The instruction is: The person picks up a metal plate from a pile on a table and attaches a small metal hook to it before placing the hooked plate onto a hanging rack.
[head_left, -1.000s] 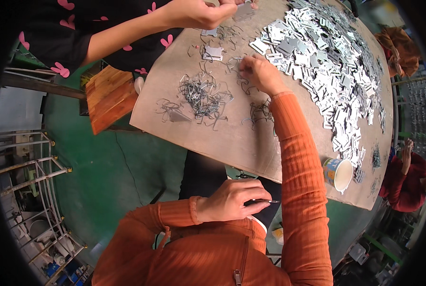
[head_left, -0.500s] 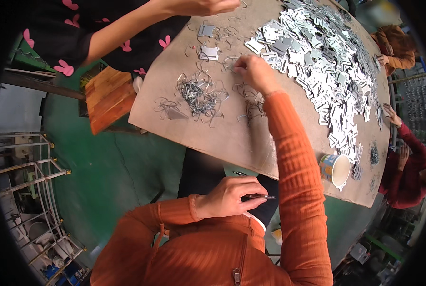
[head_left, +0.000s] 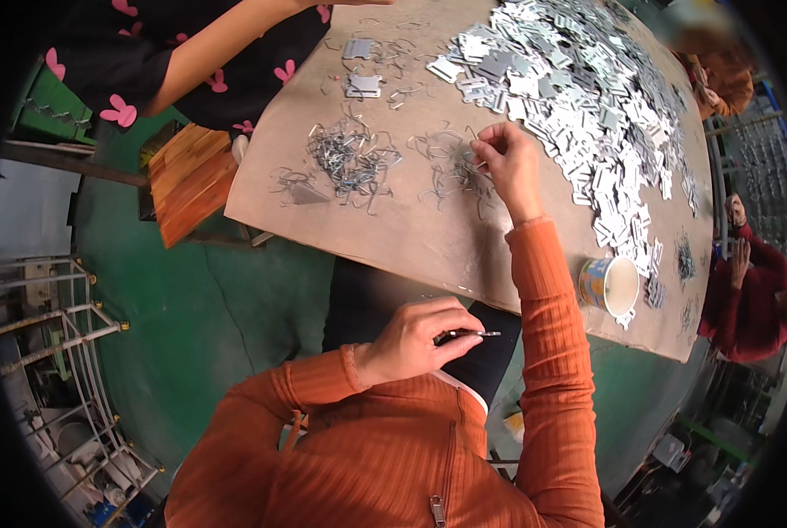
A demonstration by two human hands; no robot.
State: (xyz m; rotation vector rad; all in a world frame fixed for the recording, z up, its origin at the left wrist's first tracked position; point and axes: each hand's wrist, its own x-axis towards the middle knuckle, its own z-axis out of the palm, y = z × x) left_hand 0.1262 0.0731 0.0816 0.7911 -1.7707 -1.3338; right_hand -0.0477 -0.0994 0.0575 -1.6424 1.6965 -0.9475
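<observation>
Right hand [head_left: 508, 163] pinching bent wire clips [head_left: 459, 172] on the desk [head_left: 411, 238] beside the wire heap [head_left: 349, 158], left hand [head_left: 415, 339] near the desk edge clenched on a thin metal piece [head_left: 477, 333]

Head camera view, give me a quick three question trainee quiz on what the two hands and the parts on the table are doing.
1. True or false: the left hand rests on the table.
2. What does the right hand touch? A) paper cup B) small bunch of wire clips C) heap of flat metal plates
3. What does the left hand pinch?

Key
1. False: it is held near the body, below the table edge.
2. B.
3. A thin metal piece, its tip sticking out past the fingers.
</observation>
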